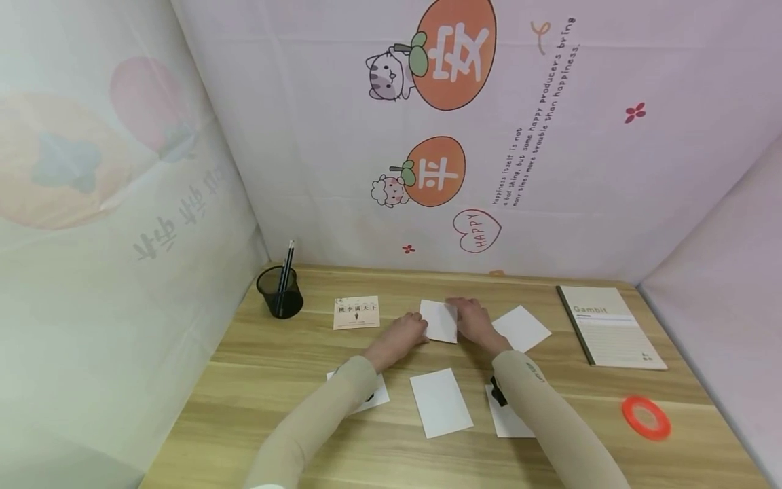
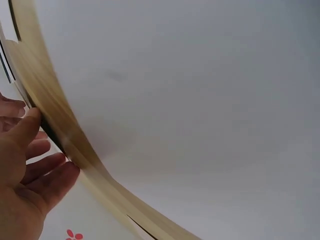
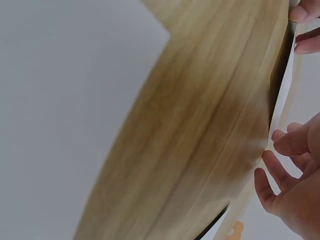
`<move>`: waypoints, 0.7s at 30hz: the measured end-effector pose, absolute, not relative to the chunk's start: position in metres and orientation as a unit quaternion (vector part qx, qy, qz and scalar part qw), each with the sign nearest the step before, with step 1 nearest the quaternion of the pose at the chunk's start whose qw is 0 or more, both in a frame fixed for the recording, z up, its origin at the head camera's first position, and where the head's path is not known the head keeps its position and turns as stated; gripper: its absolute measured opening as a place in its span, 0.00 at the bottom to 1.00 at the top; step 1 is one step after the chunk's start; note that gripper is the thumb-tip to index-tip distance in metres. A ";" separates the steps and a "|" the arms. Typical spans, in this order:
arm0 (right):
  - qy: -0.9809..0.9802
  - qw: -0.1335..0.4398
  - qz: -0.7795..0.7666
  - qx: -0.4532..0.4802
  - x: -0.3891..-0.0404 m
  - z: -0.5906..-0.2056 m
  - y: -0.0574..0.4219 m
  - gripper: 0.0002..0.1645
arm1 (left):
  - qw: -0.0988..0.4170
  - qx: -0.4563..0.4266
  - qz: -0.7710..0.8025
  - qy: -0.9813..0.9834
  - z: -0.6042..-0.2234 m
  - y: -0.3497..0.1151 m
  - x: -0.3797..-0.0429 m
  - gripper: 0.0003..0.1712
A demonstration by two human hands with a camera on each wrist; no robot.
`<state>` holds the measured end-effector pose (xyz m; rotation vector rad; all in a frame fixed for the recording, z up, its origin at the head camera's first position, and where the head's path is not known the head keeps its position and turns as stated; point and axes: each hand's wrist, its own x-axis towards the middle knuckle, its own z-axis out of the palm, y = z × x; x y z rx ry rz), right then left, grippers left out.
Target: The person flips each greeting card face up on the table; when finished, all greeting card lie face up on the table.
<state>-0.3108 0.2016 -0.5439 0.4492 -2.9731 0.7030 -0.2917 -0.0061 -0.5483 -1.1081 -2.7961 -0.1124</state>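
Note:
Both hands are at a small white card (image 1: 438,320) near the middle of the table's far half. My left hand (image 1: 400,337) holds the card's left edge; in the left wrist view, the thumb and fingers of that hand (image 2: 30,170) meet at a thin edge. On the opposite side, my right hand (image 1: 476,322) grips the right edge, with its thumb and fingers (image 3: 295,162) around the card's border in the right wrist view. Behind the right wrist lies a tilted white card (image 1: 522,329). Nearer, another white card (image 1: 441,403) lies flat between the forearms.
Cards lie partly under the left forearm (image 1: 374,395) and right forearm (image 1: 512,420). A printed card (image 1: 357,314) and black mesh pen cup (image 1: 281,292) with pencils stand left. On the right are a notebook (image 1: 611,326) and red tape roll (image 1: 632,421). Patterned cloth walls surround the table.

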 end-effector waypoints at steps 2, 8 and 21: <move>-0.959 0.033 0.240 0.145 -0.310 -0.543 0.202 0.30 | 0.071 -0.381 -0.032 -0.922 -0.547 -0.008 -0.291 0.10; -0.943 0.079 0.281 0.158 -0.312 -0.546 0.200 0.26 | 0.083 -0.393 -0.027 -0.916 -0.547 -0.013 -0.290 0.06; -0.886 0.029 0.447 0.120 -0.323 -0.553 0.213 0.29 | 0.095 -0.381 -0.015 -0.919 -0.548 -0.019 -0.289 0.09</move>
